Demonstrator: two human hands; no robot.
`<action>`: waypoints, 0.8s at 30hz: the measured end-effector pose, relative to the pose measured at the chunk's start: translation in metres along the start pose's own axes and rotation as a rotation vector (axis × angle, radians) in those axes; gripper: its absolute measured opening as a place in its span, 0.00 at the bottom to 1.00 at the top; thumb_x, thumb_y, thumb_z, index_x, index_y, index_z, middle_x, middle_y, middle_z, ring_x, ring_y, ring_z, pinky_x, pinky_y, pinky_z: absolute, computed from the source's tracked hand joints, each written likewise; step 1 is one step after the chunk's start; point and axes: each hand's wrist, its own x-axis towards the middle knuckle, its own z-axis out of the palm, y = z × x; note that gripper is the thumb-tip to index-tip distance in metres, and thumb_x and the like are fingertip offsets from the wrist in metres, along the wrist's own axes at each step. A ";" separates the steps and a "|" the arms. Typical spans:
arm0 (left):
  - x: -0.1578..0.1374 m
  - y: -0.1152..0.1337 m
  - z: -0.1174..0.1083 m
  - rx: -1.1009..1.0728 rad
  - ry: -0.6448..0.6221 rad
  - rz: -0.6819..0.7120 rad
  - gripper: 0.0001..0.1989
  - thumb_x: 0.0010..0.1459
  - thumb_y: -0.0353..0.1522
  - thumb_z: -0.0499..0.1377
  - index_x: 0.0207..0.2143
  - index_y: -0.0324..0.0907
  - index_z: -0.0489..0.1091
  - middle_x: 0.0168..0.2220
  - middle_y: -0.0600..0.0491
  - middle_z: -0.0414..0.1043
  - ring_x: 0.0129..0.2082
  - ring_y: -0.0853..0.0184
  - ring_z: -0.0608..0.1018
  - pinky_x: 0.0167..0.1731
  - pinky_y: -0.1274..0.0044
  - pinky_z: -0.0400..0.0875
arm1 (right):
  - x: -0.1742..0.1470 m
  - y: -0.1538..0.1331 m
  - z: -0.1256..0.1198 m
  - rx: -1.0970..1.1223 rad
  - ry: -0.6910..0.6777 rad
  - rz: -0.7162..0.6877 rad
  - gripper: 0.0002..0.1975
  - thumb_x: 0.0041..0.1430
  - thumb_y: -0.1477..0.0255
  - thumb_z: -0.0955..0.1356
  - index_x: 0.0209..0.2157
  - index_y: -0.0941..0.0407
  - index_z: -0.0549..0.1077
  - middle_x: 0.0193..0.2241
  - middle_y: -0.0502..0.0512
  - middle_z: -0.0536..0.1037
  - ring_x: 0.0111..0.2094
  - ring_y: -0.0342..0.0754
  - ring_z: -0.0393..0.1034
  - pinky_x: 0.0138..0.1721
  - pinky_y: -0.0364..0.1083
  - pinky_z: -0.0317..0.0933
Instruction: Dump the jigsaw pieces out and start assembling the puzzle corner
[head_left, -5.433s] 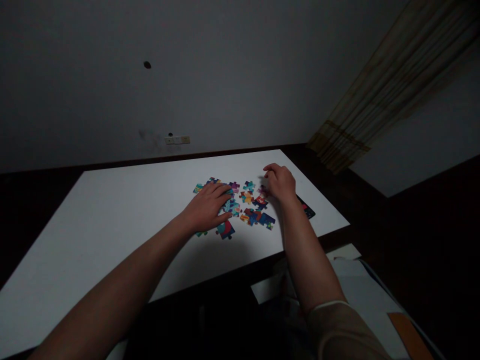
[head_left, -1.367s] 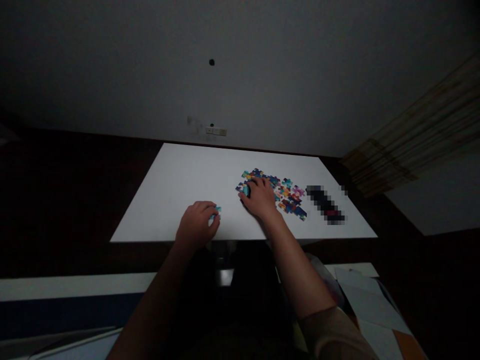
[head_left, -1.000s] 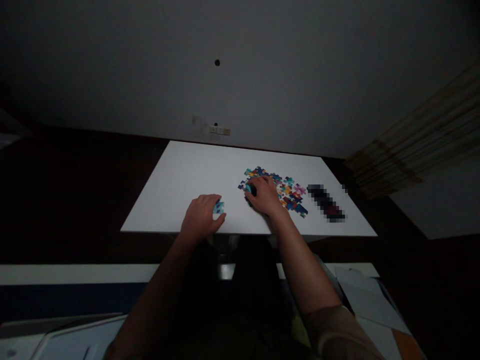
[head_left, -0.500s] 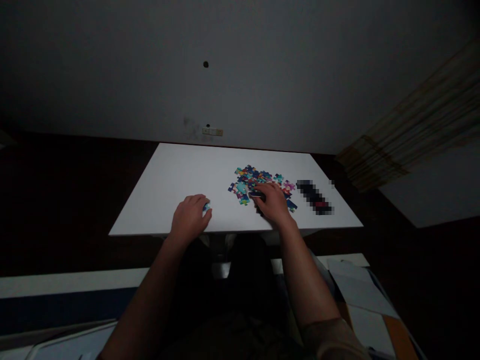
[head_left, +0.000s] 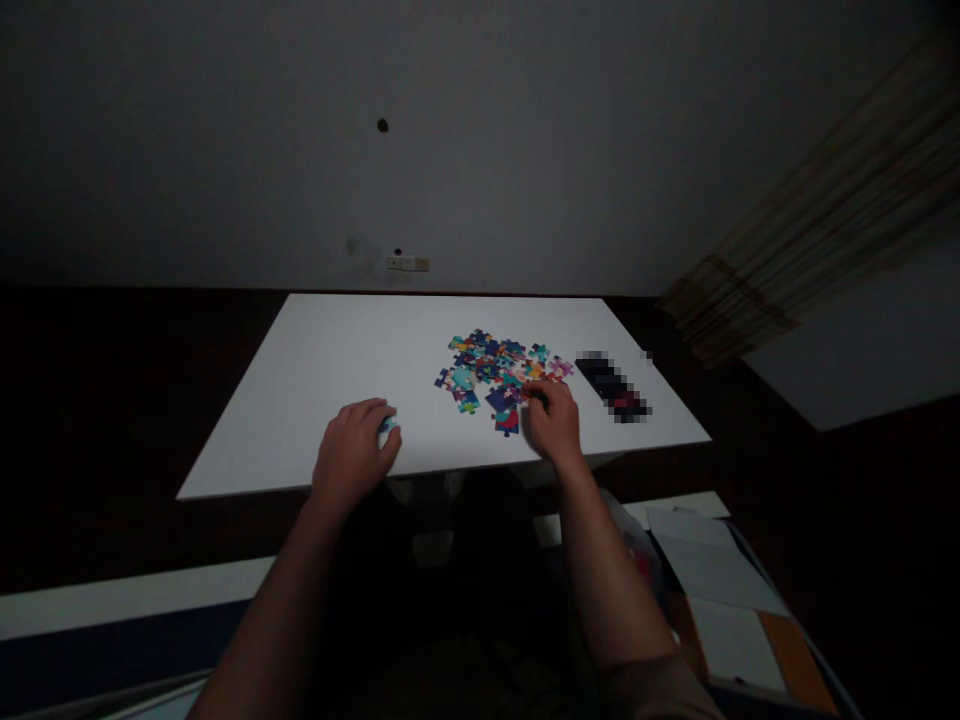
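On the white table (head_left: 300, 370) my left hand (head_left: 351, 452) rests with curled fingers around a small blue-green puzzle piece (head_left: 388, 424), which is partly hidden by thumb and fingers. A heap of colourful jigsaw pieces (head_left: 486, 362) lies to the right of it, several overlapping. At the heap's near right edge is my right hand (head_left: 555, 420), its thumb and fingers drawn together among the pieces. What sits between those fingertips is too small and dark to make out. Just left of this hand, a dark blue piece (head_left: 501, 399) and a red-and-blue piece (head_left: 507, 422) lie on the table.
A pixelated dark object (head_left: 611, 388) lies on the table right of the heap. Behind the table stands a grey wall with a socket strip (head_left: 408, 264). A curtain (head_left: 742, 290) hangs at the right. Papers (head_left: 712, 560) lie on a surface beside my right arm.
The view has shifted slightly. My right hand has left the dark piece it held over the heap's near side and moved right. The dark blue and red-blue pieces now show. My left hand keeps its piece.
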 end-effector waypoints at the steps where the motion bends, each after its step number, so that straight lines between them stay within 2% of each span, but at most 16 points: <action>1: 0.000 0.000 0.000 -0.003 0.000 -0.005 0.16 0.60 0.37 0.52 0.48 0.44 0.69 0.52 0.48 0.69 0.52 0.56 0.69 0.52 0.62 0.65 | 0.000 0.001 0.000 0.002 0.003 0.011 0.13 0.53 0.76 0.61 0.37 0.54 0.74 0.37 0.55 0.77 0.43 0.54 0.66 0.47 0.53 0.61; 7: 0.000 0.003 -0.001 -0.025 0.001 -0.008 0.15 0.59 0.36 0.53 0.48 0.45 0.69 0.52 0.47 0.69 0.52 0.54 0.70 0.51 0.60 0.66 | 0.001 -0.005 -0.002 -0.079 -0.055 0.009 0.12 0.56 0.73 0.63 0.41 0.53 0.72 0.40 0.56 0.75 0.45 0.55 0.64 0.49 0.54 0.60; 11: 0.001 0.005 -0.003 -0.058 0.013 0.003 0.14 0.59 0.35 0.53 0.48 0.47 0.69 0.52 0.48 0.70 0.52 0.54 0.70 0.51 0.59 0.66 | 0.002 -0.015 -0.003 -0.179 -0.162 -0.056 0.20 0.55 0.64 0.68 0.50 0.51 0.70 0.50 0.59 0.70 0.53 0.60 0.59 0.55 0.59 0.55; 13: 0.002 0.005 -0.004 -0.073 0.016 0.004 0.14 0.58 0.35 0.54 0.48 0.47 0.68 0.51 0.48 0.70 0.52 0.54 0.70 0.52 0.59 0.66 | 0.003 -0.018 -0.002 -0.211 -0.202 -0.079 0.23 0.53 0.61 0.69 0.51 0.50 0.70 0.53 0.60 0.67 0.55 0.62 0.57 0.56 0.61 0.53; 24: 0.009 0.005 -0.005 -0.097 -0.044 -0.014 0.19 0.57 0.34 0.54 0.52 0.48 0.65 0.52 0.47 0.70 0.53 0.54 0.70 0.53 0.58 0.64 | 0.006 -0.011 0.000 -0.159 -0.312 -0.094 0.12 0.56 0.64 0.69 0.43 0.49 0.72 0.46 0.55 0.74 0.50 0.58 0.61 0.51 0.58 0.56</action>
